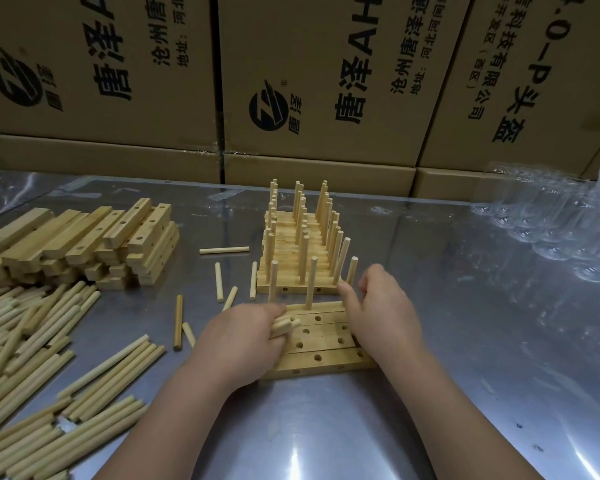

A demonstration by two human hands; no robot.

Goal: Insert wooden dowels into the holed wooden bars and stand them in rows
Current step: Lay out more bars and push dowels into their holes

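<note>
- **Stock, 9 o'clock:** heap of long dowels (25,341); behind it at 10 o'clock, a stack of holed bars (84,244).
- **Strays:** loose dowels (219,282) lie on the steel table (326,427).
- **Left hand (236,341), 6 o'clock:** fingers curled round a bundle of short dowels (283,325).
- **Work in hand:** flat bars (323,358) lie side by side. The farthest carries two upright pegs; the nearer ones show empty holes.
- **Finished rows (298,237), 12 o'clock:** pegged bars, packed close.
- **Right hand (381,313):** appears to pinch the third dowel (352,268) low down, probably seating it.
- **Next:** a peg from the bundle, held upright over an empty hole.
- **Containers:** cardboard cartons (309,98) behind, closed, contents unseen; clear plastic film (551,220) at 2 o'clock.
</note>
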